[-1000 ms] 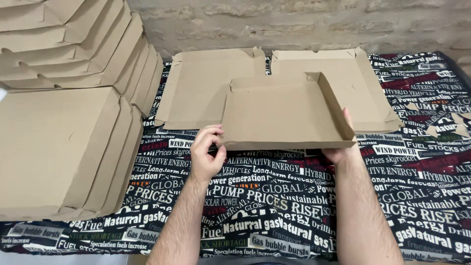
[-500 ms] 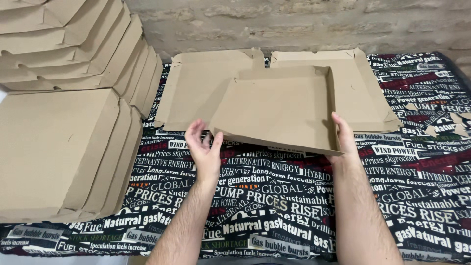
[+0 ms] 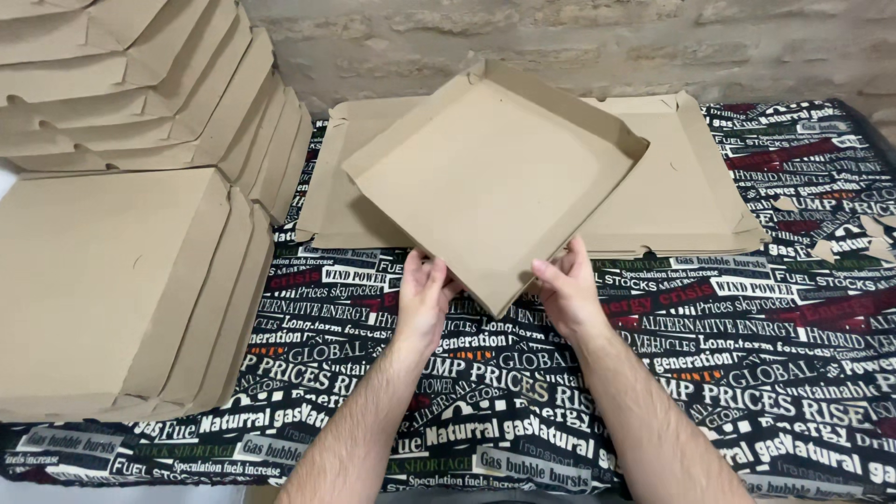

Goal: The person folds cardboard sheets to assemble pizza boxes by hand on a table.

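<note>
Printed cloth — two hands, one tray

- Left hand and right hand hold a shallow cardboard tray by its near corner, turned diamond-wise.
- Beyond the grip, flat cardboard blanks lie on the print-covered bench.
- Left of it, stacked folded boxes.

A box-folding workstation: stacked cardboard boxes and flat blanks before a rough stone wall.
</note>
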